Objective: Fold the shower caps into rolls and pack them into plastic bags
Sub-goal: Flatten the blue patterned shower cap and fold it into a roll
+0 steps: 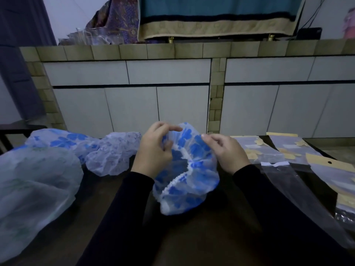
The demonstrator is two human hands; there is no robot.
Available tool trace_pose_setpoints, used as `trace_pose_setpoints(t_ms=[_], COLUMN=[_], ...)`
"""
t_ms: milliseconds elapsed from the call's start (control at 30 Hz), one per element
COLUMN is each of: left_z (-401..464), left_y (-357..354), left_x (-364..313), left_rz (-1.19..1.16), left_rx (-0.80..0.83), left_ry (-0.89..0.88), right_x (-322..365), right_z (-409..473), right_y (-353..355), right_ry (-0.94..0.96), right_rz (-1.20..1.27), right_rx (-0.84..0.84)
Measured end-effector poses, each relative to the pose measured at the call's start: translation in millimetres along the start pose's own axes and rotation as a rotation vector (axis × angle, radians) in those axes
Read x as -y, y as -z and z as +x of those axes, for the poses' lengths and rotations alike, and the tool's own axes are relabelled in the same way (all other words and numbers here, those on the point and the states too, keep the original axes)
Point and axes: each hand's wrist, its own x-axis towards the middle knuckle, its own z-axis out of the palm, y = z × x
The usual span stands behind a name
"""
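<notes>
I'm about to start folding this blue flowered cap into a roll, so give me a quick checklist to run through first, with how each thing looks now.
1. Both hands on the cap: ok. The left hand and right hand each grip the blue flowered shower cap near its elastic edge.
2. Cap flattened for folding: not ok. It is puffed open and bunched.
3. Bare table under the cap to fold on: ok.
4. Empty clear bag within reach: ok, it lies just right of the right forearm.
5. Bag mouth open: cannot tell.
6. More caps waiting: ok, a pale patterned cap lies to the left.
</notes>
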Motion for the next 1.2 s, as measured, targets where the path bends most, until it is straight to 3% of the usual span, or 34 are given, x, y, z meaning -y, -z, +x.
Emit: trace_pose_setpoints(t_ms=[67, 200, 333, 433, 533, 600, 733, 833, 1000, 1200], left_z=[0, -6, -6, -9, -13, -14, -13, -15, -16, -11], left_y=[0, -8, -8, -1, 5, 3, -3, -5, -7, 7], left_x=[-2, -5, 7, 21, 23, 23, 22, 17, 14, 17], left_rz=[-0.015, -0.132, -0.221, -0.234, -0.391, -0.44, -0.041, 0.167, 0.226, 0.14], left_rx=[0.057, 0.119, 0.032, 0.177, 0.287, 0.26, 0.021, -0.046, -0.055, -0.255], left_ry=[-0.07, -0.048, 0.272, 0.495, 0.682, 0.753, 0.632, 0.475, 0.376, 0.64], right_x=[7, 12, 3, 0, -2, -5, -1, 9, 12, 4], right_z=[0, -4, -6, -4, -6, -9, -16, -20, -19, -13], right_y=[-4, -25, -40, -35, -32, -36, -41, -40, -37, -38], right_ry=[0.061, -0.007, -0.053, -0.137, -0.238, -0.216, -0.104, 0.117, 0.187, -0.02], right_rz=[-0.157, 0.157, 0.206, 0.528, 0.748, 0.65, 0.221, 0.074, -0.006, 0.211], right_rx=[-0.087, -0.023, -0.067, -0.109, -0.101, -0.115, -0.056, -0.035, -0.206, -0.277])
